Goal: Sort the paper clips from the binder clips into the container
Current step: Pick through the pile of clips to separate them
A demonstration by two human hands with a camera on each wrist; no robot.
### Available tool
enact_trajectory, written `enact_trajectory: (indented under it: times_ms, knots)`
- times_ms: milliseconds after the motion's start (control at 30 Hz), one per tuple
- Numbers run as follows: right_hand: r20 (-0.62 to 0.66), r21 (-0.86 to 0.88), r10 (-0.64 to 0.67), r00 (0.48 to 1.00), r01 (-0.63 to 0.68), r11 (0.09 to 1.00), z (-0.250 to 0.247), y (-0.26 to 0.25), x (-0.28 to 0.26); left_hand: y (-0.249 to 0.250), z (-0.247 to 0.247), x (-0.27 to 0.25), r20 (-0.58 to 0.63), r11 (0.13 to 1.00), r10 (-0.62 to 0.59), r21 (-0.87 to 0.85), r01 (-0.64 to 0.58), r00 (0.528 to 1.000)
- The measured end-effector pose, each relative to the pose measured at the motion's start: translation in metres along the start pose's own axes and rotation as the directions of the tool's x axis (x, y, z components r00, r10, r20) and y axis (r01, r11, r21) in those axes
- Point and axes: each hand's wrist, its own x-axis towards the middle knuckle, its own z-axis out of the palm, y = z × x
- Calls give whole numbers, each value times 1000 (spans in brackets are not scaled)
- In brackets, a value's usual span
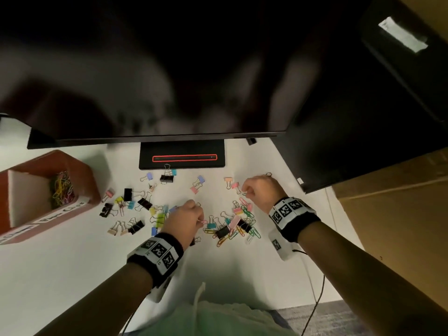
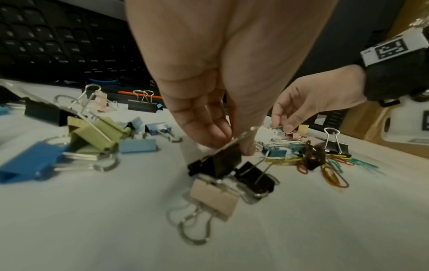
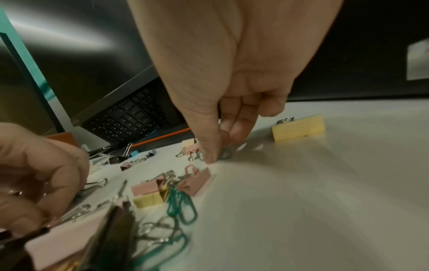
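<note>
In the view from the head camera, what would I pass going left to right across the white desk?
Red container holding paper clips → scattered binder clips → left hand → mixed pile of clips → right hand.

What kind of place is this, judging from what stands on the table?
Most likely an office desk: a dark monitor on its stand, a black keyboard, and a white desktop strewn with stationery.

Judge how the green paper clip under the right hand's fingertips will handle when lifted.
The green paper clip is thin bent wire lying flat on the desk, so probably very light yet hard to get under. The right hand pinches it; its smooth coating may slip.
</note>
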Motion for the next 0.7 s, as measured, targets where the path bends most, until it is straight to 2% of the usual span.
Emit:
enact_trajectory:
  times_ms: [133,200,300,367,500,600,700]
  knots:
    - [5,142,17,1000,-17,990,3,7,-15,2,0,1,11,998,60,23,-61,998]
    - [-33,214,-30,999,36,976,7,12,-27,0,0,0,19,996,90,0,-90,996]
    - [-35,145,-144,989,148,978,14,15,-40,-3,-1,-3,46,985,151,-87,-147,987]
    - [-17,107,-162,987,163,981,20,15,-40,-4,1,-5,96,978,199,-81,-192,975]
    - [-51,190,-93,994,101,977,25,18,-36,2,8,-7,163,970,232,33,-240,959]
    - [-164,235,-40,986,78,969,20,29,-37,6,12,-7,147,963,228,112,-245,963]
    - [-248,161,-6,969,47,986,12,39,-43,10,15,-7,89,964,227,124,-237,970]
